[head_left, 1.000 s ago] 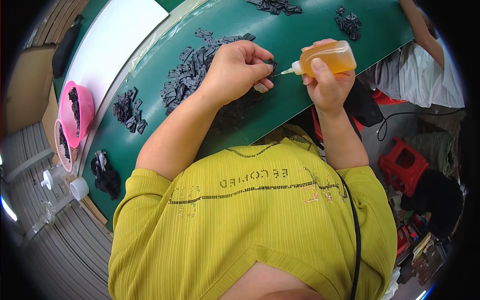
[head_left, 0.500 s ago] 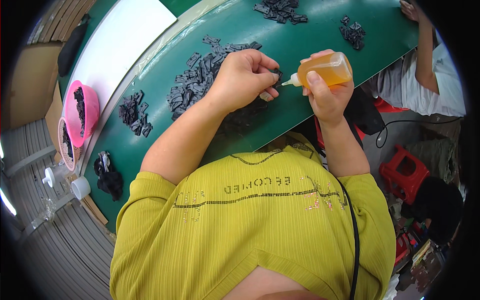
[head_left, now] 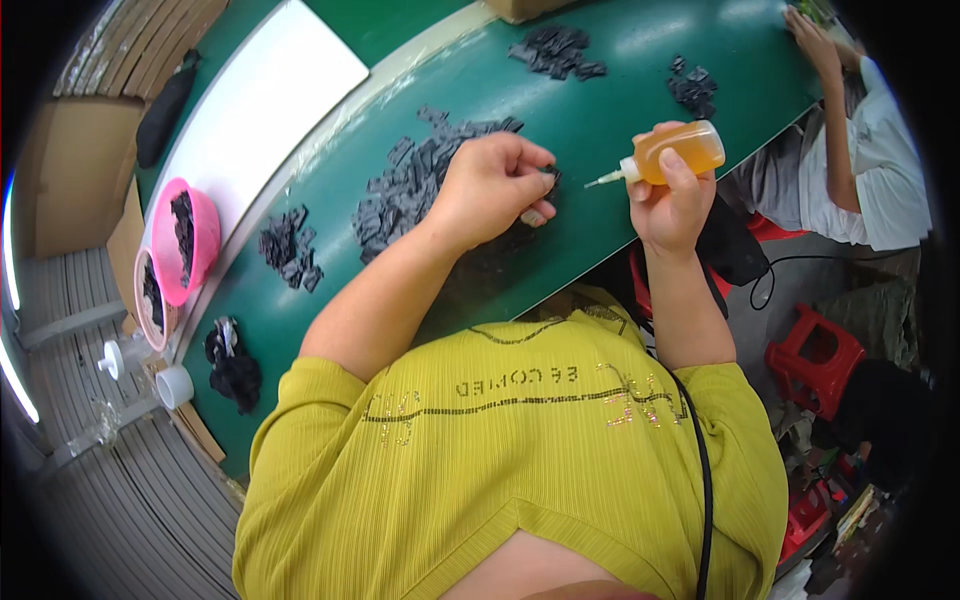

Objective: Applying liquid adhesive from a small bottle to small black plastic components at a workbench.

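My left hand [head_left: 497,187] is closed in a pinch on a small black plastic part [head_left: 552,178], mostly hidden by the fingers. In my right hand [head_left: 672,210] I grip a clear squeeze bottle [head_left: 690,150] of amber liquid, tilted so its white nozzle [head_left: 606,179] points left toward the pinched part. A gap separates the nozzle tip from the left fingers. Beside and partly behind the left hand lies a large pile of black plastic parts [head_left: 405,190] on the green table [head_left: 440,290].
Smaller piles of black parts lie at the left [head_left: 290,250], the far middle [head_left: 557,52] and the far right [head_left: 693,90]. Pink baskets [head_left: 205,240] stand at the left edge. A person [head_left: 850,150] works at the far right. A red stool [head_left: 815,360] stands below.
The bottle and my right hand have moved right, drawing the nozzle away from the part in my left hand. The left hand keeps its pinch. The whole view has shifted slightly.
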`<control>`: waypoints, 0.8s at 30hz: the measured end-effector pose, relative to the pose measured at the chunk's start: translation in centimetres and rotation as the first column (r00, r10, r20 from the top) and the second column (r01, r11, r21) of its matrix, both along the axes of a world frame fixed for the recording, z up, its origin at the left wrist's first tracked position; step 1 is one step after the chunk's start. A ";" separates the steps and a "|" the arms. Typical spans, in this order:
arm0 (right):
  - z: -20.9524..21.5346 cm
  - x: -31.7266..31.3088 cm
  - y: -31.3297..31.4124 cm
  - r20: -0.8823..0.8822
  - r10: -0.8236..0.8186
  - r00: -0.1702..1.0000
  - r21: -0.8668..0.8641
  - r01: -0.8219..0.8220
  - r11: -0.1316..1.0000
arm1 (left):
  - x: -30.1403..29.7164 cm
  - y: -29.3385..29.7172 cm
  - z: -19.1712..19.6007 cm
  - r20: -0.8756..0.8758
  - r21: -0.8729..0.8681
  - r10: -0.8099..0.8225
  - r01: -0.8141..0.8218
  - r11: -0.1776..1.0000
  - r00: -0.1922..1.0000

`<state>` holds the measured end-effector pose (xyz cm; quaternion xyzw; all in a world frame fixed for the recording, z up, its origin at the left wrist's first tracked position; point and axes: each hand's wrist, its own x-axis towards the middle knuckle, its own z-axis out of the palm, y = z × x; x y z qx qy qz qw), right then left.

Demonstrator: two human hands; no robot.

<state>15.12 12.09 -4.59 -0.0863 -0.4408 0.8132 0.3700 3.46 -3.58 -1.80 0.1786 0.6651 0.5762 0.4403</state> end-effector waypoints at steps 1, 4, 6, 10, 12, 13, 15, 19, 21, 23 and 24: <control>0.1 0.3 0.3 -0.039 0.020 0.999 -0.097 -0.024 0.995 | 0.2 -0.2 0.2 0.014 0.009 0.016 -0.016 1.000 1.000; -0.1 1.6 0.9 -0.065 0.036 0.997 -0.193 -0.048 0.980 | 0.5 -0.4 0.8 -0.070 0.042 0.028 -0.025 0.999 0.997; -0.6 2.2 1.0 -0.084 0.069 0.994 -0.193 -0.084 0.978 | 0.0 -0.4 1.4 -0.143 0.044 0.052 -0.046 0.998 0.988; -1.1 2.5 0.8 -0.105 0.082 0.991 -0.185 -0.100 0.978 | -1.8 2.8 2.9 -0.212 -0.123 -0.114 0.089 0.988 0.971; -1.0 2.2 0.8 -0.113 0.097 0.989 -0.151 -0.114 0.982 | -2.8 6.4 2.7 -0.150 -0.076 -0.128 0.117 0.990 0.980; -0.9 2.3 0.7 -0.119 0.103 0.988 -0.148 -0.120 0.982 | -3.0 8.4 2.5 -0.146 -0.063 -0.116 0.108 0.992 0.982; -1.0 2.3 0.6 -0.101 0.081 0.992 -0.170 -0.097 0.981 | -3.4 12.1 1.7 -0.162 -0.039 -0.078 0.073 0.997 0.984; -1.1 2.4 0.9 -0.034 0.101 0.994 -0.143 -0.105 0.984 | -2.6 15.4 1.0 -0.193 0.084 0.031 -0.015 0.996 0.981; -1.0 2.5 0.7 -0.087 0.110 0.990 -0.194 -0.126 0.973 | -3.5 14.7 1.0 -0.240 0.031 -0.019 0.028 0.999 0.971; -1.1 2.7 0.9 -0.096 0.131 0.987 -0.184 -0.147 0.972 | -5.4 12.8 1.9 -0.214 0.025 -0.035 0.041 0.999 0.976; -1.4 2.7 1.0 -0.098 0.137 0.986 -0.163 -0.151 0.975 | -6.5 11.5 2.8 -0.230 0.043 -0.035 0.046 0.998 0.972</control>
